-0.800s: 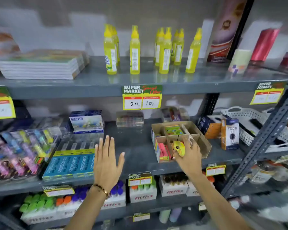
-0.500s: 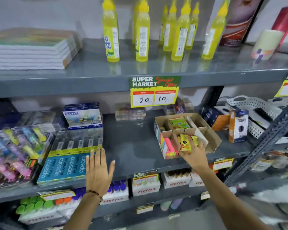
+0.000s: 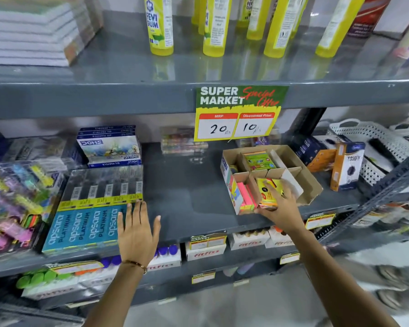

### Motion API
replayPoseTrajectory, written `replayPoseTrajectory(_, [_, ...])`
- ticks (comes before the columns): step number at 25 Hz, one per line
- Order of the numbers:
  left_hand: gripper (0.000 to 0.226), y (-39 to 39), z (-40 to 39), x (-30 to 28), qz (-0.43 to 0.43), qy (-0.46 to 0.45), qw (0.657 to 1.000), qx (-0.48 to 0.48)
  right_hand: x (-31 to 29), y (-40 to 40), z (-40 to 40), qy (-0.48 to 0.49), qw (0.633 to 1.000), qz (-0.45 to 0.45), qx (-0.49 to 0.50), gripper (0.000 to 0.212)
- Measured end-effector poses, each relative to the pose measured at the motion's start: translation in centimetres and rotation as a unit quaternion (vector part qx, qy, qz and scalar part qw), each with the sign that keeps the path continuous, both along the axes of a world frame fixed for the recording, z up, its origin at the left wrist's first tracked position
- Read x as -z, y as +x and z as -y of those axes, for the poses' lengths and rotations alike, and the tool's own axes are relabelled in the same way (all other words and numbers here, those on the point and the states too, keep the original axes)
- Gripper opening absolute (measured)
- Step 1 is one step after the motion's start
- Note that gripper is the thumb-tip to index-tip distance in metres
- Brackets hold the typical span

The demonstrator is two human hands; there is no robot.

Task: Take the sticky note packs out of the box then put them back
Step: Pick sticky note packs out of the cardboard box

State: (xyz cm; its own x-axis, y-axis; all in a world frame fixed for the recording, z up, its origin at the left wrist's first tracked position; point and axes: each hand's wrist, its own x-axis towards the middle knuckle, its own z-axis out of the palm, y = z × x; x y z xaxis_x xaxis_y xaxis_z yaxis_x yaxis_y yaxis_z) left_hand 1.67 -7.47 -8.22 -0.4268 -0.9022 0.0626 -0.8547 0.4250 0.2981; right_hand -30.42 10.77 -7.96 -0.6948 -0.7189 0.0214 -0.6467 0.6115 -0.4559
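Right hand pinching a yellow pack at the box right of centre; left hand spread, empty. I'd lift straight up, clear of the cardboard dividers

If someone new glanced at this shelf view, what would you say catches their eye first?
Probably the green and yellow special-offer price tag hanging from the upper shelf edge, with the row of yellow glue bottles above it. Next, the right hand gripping a yellow sticky note pack at the front of the partitioned brown cardboard box on the middle shelf, while the left hand is spread open, empty.
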Motion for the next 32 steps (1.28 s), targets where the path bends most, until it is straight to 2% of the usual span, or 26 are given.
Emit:
replayPoseTrajectory(5, [0.074,-0.02,-0.28,-0.22,0.01,-0.004,1.0,-0.007,-0.01,-0.32,-0.51,-0.033,0.999,-0.02,-0.02,0.074])
replayPoseTrajectory(10, [0.064,-0.05,-0.48,-0.45,0.02,-0.015,1.0,-0.005,-0.17,-0.58,-0.73,-0.042,0.998,-0.019,-0.038,0.078])
replayPoseTrajectory(17, [0.064,-0.05,-0.61,-0.71,0.031,-0.02,0.999,-0.001,-0.04,-0.42,-0.41,-0.001,0.999,-0.038,-0.019,0.086])
replayPoseTrajectory(24, [0.064,0.06,-0.59,-0.58,0.031,-0.027,0.999,0.003,-0.17,-0.54,-0.36,0.006,0.999,-0.047,-0.017,0.08])
replayPoseTrajectory(32, [0.076,0.04,-0.44,-0.51,0.029,-0.018,0.999,0.003,-0.08,-0.18,-0.33,0.057,0.988,-0.14,-0.036,0.078])
